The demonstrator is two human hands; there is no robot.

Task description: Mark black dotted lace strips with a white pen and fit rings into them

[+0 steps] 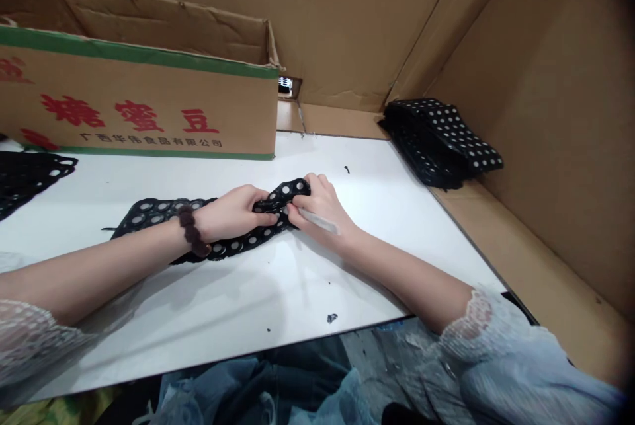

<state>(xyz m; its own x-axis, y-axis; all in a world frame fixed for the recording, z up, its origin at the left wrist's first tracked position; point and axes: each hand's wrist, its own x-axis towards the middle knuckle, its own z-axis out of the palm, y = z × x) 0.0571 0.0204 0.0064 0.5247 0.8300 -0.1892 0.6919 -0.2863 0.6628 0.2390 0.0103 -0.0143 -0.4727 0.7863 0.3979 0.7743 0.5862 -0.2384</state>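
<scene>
A black sheet with rows of round holes lies across the white table, its right end lifted and bunched. My left hand, with a brown fuzzy band at the wrist, is closed on the sheet near that end, thumb on top. My right hand is closed at the sheet's right tip, fingers curled behind it. Under the right thumb sits a slim whitish tool, its handle pointing back toward the wrist. The tool's tip is hidden against the sheet, so its kind cannot be made out.
An open cardboard box with red characters stands at the back left. More black holed sheets lie at the left edge and in a folded stack at the right rear. Cardboard walls enclose the table. Small black scraps dot it.
</scene>
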